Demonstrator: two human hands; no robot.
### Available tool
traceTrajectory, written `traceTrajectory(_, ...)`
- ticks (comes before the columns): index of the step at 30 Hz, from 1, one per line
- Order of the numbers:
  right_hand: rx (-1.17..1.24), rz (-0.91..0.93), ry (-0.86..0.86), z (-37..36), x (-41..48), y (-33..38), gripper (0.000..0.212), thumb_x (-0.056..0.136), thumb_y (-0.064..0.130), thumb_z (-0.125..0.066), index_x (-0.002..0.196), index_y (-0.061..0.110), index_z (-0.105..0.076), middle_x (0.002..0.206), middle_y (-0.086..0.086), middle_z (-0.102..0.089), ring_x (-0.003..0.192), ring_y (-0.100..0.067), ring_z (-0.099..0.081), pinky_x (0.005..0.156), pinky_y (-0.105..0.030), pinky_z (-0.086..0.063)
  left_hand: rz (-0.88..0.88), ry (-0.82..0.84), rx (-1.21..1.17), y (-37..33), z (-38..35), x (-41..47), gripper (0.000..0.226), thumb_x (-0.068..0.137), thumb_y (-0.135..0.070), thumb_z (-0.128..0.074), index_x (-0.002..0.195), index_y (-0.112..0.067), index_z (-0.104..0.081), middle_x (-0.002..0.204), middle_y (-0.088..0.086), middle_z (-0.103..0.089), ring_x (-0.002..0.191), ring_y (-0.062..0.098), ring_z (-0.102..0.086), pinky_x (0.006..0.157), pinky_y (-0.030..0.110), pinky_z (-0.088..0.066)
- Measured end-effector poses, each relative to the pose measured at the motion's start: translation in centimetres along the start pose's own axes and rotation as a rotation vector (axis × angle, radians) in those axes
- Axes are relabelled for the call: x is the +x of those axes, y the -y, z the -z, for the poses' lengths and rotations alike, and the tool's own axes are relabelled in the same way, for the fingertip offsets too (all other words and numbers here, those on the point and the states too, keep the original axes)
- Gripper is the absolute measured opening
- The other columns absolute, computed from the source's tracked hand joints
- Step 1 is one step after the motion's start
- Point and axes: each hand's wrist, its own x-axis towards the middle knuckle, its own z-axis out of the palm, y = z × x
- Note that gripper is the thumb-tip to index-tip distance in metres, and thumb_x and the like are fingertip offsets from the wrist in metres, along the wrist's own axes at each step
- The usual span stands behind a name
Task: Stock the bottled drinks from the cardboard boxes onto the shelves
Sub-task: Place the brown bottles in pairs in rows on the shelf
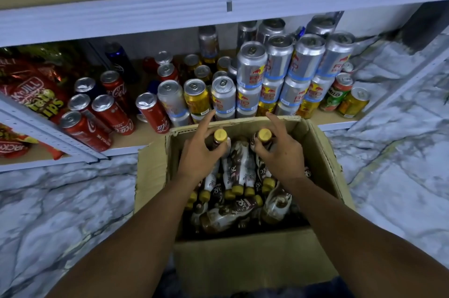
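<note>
Left hand: is curling its thumb and fingers round the neck of the left bottle, just under the ribbed yellow cap; the index finger is sticking out straight.
Right hand: is gripping the neck of the right bottle the same way, with the index finger pointing forward off the plastic.
Held bottles: are standing upright and apart at the far end of the cardboard box, showing brown drink and glossy brown-and-white wraps.
Loose bottles: are lying jumbled on their sides beneath both wrists, smooth and rounded, with their yellow caps pointing in various directions.
Box material: is showing dull corrugated brown, with its flaps folding outward beside the forearms.
Shelf: is running just beyond the fingertips, a pale board with a white metal edge.
Silver cans: are standing in stacked tiers straight ahead of the fingertips.
Red cans: are standing left of the left hand.
Snack bags: are lying farther left, crinkled and shiny.
Floor: is showing marbled grey-white around the box.
</note>
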Motion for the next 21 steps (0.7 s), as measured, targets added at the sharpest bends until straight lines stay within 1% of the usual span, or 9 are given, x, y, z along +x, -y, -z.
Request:
traceTrajectory(4, 0.117, -0.121, 0.039, -0.1, 0.9, 0.0, 0.078, 0.091, 0.033, -0.076, 0.155, 0.036, -0.033, 0.122, -0.001, -0.07, 0.108, -0.022, -0.067, 0.084, -0.041, -0.06, 0.018, 0.006, -0.014, 0.0, -0.6, 1.1, 0.078, 0.094, -0.025, -0.075, 0.155, -0.046, -0.031, 0.139, -0.015, -0.059, 0.132, 0.01, -0.053, 0.11, 0.047, -0.045)
traceTrajectory(6, 0.193, -0.173, 0.029, -0.3, 1.3, 0.2, 0.078, 0.091, 0.03, -0.077, 0.156, 0.036, -0.033, 0.129, -0.003, -0.068, 0.115, -0.019, -0.064, 0.09, -0.031, -0.055, 0.031, -0.012, -0.043, 0.1, -0.9, 1.5, 0.077, 0.092, -0.026, -0.077, 0.153, -0.046, -0.034, 0.137, -0.014, -0.062, 0.131, 0.01, -0.054, 0.109, 0.05, -0.045)
traceTrajectory(9, 0.287, -0.257, 0.007, 0.1, 1.6, 0.7, 0.076, 0.093, 0.029, -0.075, 0.154, 0.04, -0.031, 0.136, -0.004, -0.065, 0.113, -0.007, -0.062, 0.085, -0.012, -0.051, 0.057, -0.028, -0.074, -0.4, -1.0, 1.5, 0.074, 0.092, -0.026, -0.078, 0.149, -0.048, -0.037, 0.137, -0.01, -0.063, 0.132, 0.01, -0.054, 0.111, 0.05, -0.045)
traceTrajectory(10, 0.306, -0.265, -0.002, 0.5, 1.6, 1.0, 0.076, 0.093, 0.03, -0.075, 0.153, 0.043, -0.031, 0.136, -0.003, -0.065, 0.111, -0.005, -0.063, 0.084, -0.014, -0.053, 0.064, -0.035, -0.086, -0.8, -0.8, 1.2, 0.072, 0.092, -0.026, -0.077, 0.148, -0.048, -0.038, 0.136, -0.009, -0.064, 0.132, 0.011, -0.055, 0.111, 0.051, -0.045)
traceTrajectory(12, 0.337, -0.262, -0.026, 1.6, 1.3, 1.5, 0.075, 0.093, 0.03, -0.075, 0.15, 0.047, -0.03, 0.131, 0.0, -0.067, 0.111, -0.008, -0.065, 0.087, -0.033, -0.059, 0.069, -0.05, -0.114, -1.7, -0.5, 0.7, 0.069, 0.093, -0.027, -0.077, 0.147, -0.048, -0.039, 0.134, -0.007, -0.065, 0.131, 0.014, -0.056, 0.111, 0.051, -0.045)
traceTrajectory(14, 0.369, -0.25, -0.027, 2.9, 1.0, 2.4, 0.074, 0.093, 0.029, -0.075, 0.149, 0.048, -0.031, 0.127, 0.004, -0.069, 0.111, -0.008, -0.065, 0.09, -0.041, -0.059, 0.049, -0.058, -0.137, -2.9, 0.1, 0.1, 0.066, 0.093, -0.027, -0.077, 0.145, -0.047, -0.041, 0.135, -0.007, -0.065, 0.131, 0.015, -0.057, 0.111, 0.05, -0.045)
traceTrajectory(16, 0.419, -0.235, -0.032, 4.2, 0.7, 3.7, 0.073, 0.093, 0.028, -0.075, 0.148, 0.049, -0.031, 0.131, 0.002, -0.068, 0.118, -0.009, -0.064, 0.095, -0.042, -0.057, -0.001, -0.084, -0.157, -4.4, 0.9, -0.5, 0.06, 0.092, -0.027, -0.078, 0.138, -0.048, -0.045, 0.132, -0.009, -0.067, 0.128, 0.013, -0.059, 0.108, 0.05, -0.048)
traceTrajectory(18, 0.448, -0.2, -0.051, 5.7, 0.3, 5.3, 0.07, 0.093, 0.026, -0.075, 0.147, 0.046, -0.034, 0.127, 0.006, -0.069, 0.107, 0.0, -0.066, 0.09, -0.033, -0.057, -0.056, -0.114, -0.172, -6.3, 1.8, -1.2, 0.051, 0.092, -0.027, -0.078, 0.13, -0.047, -0.05, 0.127, -0.01, -0.069, 0.123, 0.01, -0.062, 0.104, 0.047, -0.051)
traceTrajectory(21, 0.469, -0.132, -0.089, 8.3, -0.1, 8.3, 0.054, 0.093, 0.026, -0.075, 0.136, 0.04, -0.046, 0.114, 0.023, -0.065, 0.104, 0.01, -0.06, 0.091, -0.029, -0.056, -0.16, -0.146, -0.193, -9.3, 3.6, -2.4, 0.039, 0.093, -0.022, -0.077, 0.119, -0.041, -0.055, 0.118, -0.007, -0.069, 0.113, 0.01, -0.065, 0.096, 0.042, -0.054)
